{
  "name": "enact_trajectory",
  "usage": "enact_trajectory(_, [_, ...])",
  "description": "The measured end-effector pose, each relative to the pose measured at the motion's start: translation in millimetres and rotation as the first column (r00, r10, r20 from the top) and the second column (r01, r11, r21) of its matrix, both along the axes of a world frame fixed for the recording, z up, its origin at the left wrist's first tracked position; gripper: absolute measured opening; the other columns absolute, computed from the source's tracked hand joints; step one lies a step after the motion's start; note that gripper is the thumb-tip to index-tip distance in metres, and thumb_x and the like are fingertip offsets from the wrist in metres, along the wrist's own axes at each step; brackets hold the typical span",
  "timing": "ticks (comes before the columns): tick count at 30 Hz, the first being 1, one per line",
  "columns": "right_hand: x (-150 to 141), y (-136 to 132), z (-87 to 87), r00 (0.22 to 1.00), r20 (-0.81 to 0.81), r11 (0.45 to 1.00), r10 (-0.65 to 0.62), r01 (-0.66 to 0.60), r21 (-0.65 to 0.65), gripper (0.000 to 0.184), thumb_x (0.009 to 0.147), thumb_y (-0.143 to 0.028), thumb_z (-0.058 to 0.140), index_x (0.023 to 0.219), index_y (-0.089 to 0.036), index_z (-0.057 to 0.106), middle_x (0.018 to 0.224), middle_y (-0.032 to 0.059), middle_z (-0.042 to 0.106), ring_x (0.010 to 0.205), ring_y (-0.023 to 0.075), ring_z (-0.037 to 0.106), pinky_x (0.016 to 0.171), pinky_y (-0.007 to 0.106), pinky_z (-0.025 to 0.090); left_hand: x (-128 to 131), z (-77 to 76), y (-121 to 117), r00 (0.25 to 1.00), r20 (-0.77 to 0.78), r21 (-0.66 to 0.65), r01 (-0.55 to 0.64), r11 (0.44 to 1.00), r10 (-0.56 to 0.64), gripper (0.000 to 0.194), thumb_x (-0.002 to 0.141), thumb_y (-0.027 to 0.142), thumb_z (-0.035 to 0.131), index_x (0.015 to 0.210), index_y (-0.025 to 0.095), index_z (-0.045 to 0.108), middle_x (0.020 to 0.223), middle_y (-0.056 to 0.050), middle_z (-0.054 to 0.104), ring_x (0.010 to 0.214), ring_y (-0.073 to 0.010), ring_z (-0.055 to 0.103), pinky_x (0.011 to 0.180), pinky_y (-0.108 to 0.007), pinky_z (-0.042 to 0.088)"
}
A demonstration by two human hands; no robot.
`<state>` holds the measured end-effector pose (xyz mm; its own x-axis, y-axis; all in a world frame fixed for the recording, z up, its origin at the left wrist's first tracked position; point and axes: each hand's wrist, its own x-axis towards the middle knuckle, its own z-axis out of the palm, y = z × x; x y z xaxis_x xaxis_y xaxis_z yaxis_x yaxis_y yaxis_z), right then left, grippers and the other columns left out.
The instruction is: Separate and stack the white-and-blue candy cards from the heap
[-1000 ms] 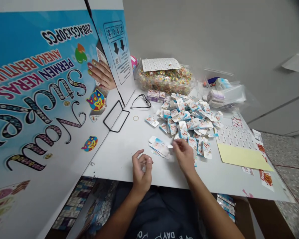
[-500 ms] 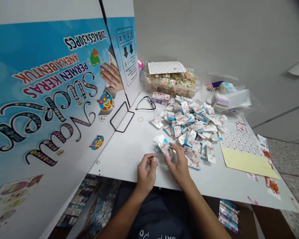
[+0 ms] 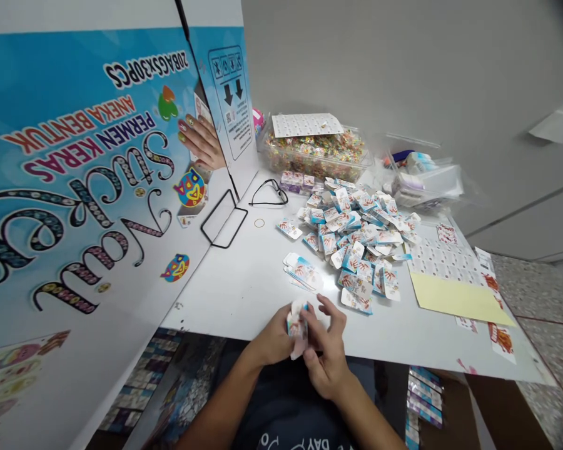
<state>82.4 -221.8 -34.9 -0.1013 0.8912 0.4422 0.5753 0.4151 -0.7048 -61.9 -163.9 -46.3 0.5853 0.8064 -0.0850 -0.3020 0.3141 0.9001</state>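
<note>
Close to the table's front edge, my left hand [image 3: 276, 337] is closed around a small printed candy box [image 3: 297, 325], white and light blue with end flaps sticking out. My right hand [image 3: 327, 347] is at the same box from the right; its thumb and some fingers are around the box's side, the index finger lifted. Just beyond my hands lies a short stack of flat, unfolded boxes [image 3: 304, 270]. A large heap of similar small boxes [image 3: 356, 231] spreads to the right of that stack, many with flaps raised.
A big printed carton [image 3: 122, 187] walls off the left. Glasses [image 3: 269, 192], a rubber band [image 3: 259, 222] and a black wire frame [image 3: 224, 219] lie near it. Behind are a clear bin of wrapped candies [image 3: 314, 150] and a bagged container [image 3: 422, 181]. Sticker sheets and yellow paper [image 3: 457, 300] lie right.
My right hand has taken a flat box off the stack and brought it back toward my body. Now both hands hold it, and it appears partly opened up. The view has shifted slightly.
</note>
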Motion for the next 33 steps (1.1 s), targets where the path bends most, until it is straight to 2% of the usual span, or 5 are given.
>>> enact_trajectory(3, [7,8,10.2,0.982,-0.013,0.981,0.187,-0.187,-0.042,0.045,0.098,-0.039,0.036,0.14,-0.026,0.048,0.157,0.0115,0.026,0.138,0.0356,0.031,0.106,0.06,0.037,-1,1.8,-1,0.994,-0.052,-0.013,0.099,0.995,-0.1,0.061,0.053,0.058,0.087,0.085,0.012,0.064,0.077,-0.005,0.063,0.068,-0.0146,0.052,0.061,-0.025,0.045])
enact_trajectory(15, [2,18,12.4,0.987,-0.073,0.988,0.143,-0.146,-0.048,0.042,0.09,-0.015,0.057,0.13,-0.027,0.052,0.135,0.0128,0.054,0.119,0.0265,0.055,0.096,0.046,0.051,8,-20.7,-6,0.96,-0.048,-0.254,-0.277,0.927,0.274,0.058,0.083,0.073,0.047,0.082,0.016,0.059,0.063,-0.002,0.061,0.053,-0.0159,0.059,0.046,-0.026,0.044])
enact_trajectory(22, [-2,23,17.8,0.993,-0.085,0.992,0.085,-0.092,-0.084,0.021,0.092,-0.019,0.058,0.11,-0.028,0.066,0.136,0.0094,0.058,0.111,0.0269,0.054,0.092,0.049,0.05,10,-11.8,-3,0.988,0.008,-0.339,-0.142,0.93,0.153,0.033,0.081,0.051,0.053,0.08,0.018,0.054,0.052,0.001,0.055,0.036,-0.0152,0.052,0.034,-0.026,0.039])
enact_trajectory(28, [-6,28,16.5,0.998,-0.041,0.999,0.039,-0.038,0.025,0.041,0.092,-0.014,0.053,0.132,-0.026,0.051,0.107,0.0081,0.068,0.097,0.0241,0.059,0.09,0.048,0.045,11,7.0,6,0.982,0.131,-0.324,-0.084,0.942,0.133,0.069,0.085,0.078,0.03,0.093,0.016,0.06,0.06,-0.002,0.058,0.04,-0.0131,0.05,0.037,-0.025,0.038])
enact_trajectory(33, [-4,36,25.9,0.99,-0.125,0.994,0.06,-0.071,-0.083,0.014,0.094,-0.023,0.056,0.099,-0.025,0.068,0.092,0.0041,0.069,0.089,0.0216,0.061,0.088,0.045,0.044,11,4.7,6,0.99,0.128,-0.289,-0.017,0.957,0.056,0.083,0.082,0.084,0.017,0.108,0.017,0.06,0.06,-0.001,0.056,0.039,-0.0143,0.05,0.034,-0.025,0.036])
